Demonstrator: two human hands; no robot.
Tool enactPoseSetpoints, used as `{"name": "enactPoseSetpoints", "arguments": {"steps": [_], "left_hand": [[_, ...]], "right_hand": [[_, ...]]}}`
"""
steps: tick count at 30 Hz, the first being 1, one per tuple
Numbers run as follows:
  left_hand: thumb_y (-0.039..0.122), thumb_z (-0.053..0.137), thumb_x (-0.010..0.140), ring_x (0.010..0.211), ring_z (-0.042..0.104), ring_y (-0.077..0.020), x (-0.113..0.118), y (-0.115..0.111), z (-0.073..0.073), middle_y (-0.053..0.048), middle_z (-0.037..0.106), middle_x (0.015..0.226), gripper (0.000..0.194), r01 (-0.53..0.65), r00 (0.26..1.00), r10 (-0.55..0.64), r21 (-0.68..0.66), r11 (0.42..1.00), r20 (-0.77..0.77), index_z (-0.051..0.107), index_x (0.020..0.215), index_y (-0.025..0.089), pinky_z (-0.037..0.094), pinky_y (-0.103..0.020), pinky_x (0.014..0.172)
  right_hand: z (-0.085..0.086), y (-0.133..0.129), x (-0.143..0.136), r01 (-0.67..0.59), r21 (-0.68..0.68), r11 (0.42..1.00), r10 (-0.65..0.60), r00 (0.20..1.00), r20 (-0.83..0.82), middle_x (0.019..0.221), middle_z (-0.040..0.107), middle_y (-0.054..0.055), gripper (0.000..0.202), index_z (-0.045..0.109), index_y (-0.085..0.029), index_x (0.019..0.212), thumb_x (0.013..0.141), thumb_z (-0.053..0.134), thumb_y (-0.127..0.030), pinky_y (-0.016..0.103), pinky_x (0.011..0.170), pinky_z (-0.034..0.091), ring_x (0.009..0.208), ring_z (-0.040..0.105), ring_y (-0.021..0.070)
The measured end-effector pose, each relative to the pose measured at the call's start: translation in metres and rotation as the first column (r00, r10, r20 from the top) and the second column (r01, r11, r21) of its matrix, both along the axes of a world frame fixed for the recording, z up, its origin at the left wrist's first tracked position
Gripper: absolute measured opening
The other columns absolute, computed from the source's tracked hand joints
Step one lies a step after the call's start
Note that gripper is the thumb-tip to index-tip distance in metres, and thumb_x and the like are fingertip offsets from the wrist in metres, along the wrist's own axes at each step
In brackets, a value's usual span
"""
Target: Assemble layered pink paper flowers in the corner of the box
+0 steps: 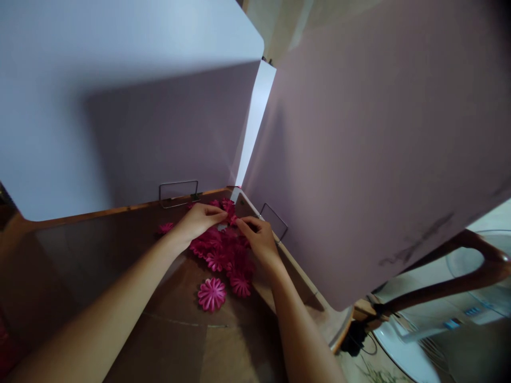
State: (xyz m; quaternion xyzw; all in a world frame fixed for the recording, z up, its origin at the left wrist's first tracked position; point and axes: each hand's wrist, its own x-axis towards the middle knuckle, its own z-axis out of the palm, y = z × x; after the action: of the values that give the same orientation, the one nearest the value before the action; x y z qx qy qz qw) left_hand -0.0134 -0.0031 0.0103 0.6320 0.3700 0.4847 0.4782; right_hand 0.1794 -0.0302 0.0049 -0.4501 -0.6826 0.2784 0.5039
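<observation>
Several pink flower-shaped pieces [215, 259] lie heaped near the corner of the brown table [175, 346]. One separate pink flower [212, 294] rests nearer to me. My left hand [199, 221] reaches over the far side of the heap, thumb and fingers pinched at a pink flower [229, 206]. Close beside it on the right, my right hand [257, 234] also pinches at the pink material, its fingertips almost touching those of my left hand. Shadow hides exactly where one flower ends and another begins.
Two large pale boards, one at the left [159, 122] and one at the right [359, 149], stand along the table's edges. Thin wire stands [179, 182] are at their feet. A brown wooden chair [443, 284] is beyond the right edge, near a white round base [403, 351].
</observation>
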Motion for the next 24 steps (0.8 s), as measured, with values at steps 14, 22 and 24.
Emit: {"name": "enactPoseSetpoints", "arguments": {"steps": [14,22,24], "left_hand": [[0.041,0.074,0.071,0.067,0.065,-0.0173,0.0026,0.0022,0.0006,-0.009,0.075,0.078,0.024,-0.166,0.986,0.165,0.041,0.985,0.022,0.077,0.077,0.018,0.048,-0.031,0.066],[0.040,0.072,0.075,0.074,0.066,-0.0185,0.0030,0.0009,0.0031,-0.009,0.075,0.083,0.023,-0.193,0.981,0.192,0.083,0.978,0.021,0.077,0.078,0.018,0.048,-0.032,0.071],[0.039,0.072,0.074,0.075,0.066,-0.0192,0.0032,0.0002,0.0043,-0.009,0.075,0.083,0.022,-0.195,0.981,0.195,0.082,0.977,0.015,0.077,0.078,0.018,0.049,-0.032,0.072]], "right_hand": [[-0.0021,0.0010,-0.0032,-0.026,-0.026,0.999,0.025,0.999,-0.043,0.080,0.073,0.004,0.030,0.077,-0.018,0.084,0.082,0.067,-0.046,0.028,0.071,0.043,0.076,0.063,0.0185],[-0.0016,0.0006,-0.0048,-0.040,-0.031,0.999,0.039,0.998,-0.049,0.077,0.072,0.004,0.030,0.077,-0.018,0.084,0.083,0.066,-0.046,0.027,0.067,0.042,0.072,0.061,0.0175],[-0.0017,0.0007,-0.0050,-0.038,-0.034,0.999,0.036,0.998,-0.046,0.077,0.072,0.004,0.031,0.077,-0.018,0.084,0.082,0.066,-0.047,0.027,0.068,0.042,0.072,0.061,0.0176]]}}
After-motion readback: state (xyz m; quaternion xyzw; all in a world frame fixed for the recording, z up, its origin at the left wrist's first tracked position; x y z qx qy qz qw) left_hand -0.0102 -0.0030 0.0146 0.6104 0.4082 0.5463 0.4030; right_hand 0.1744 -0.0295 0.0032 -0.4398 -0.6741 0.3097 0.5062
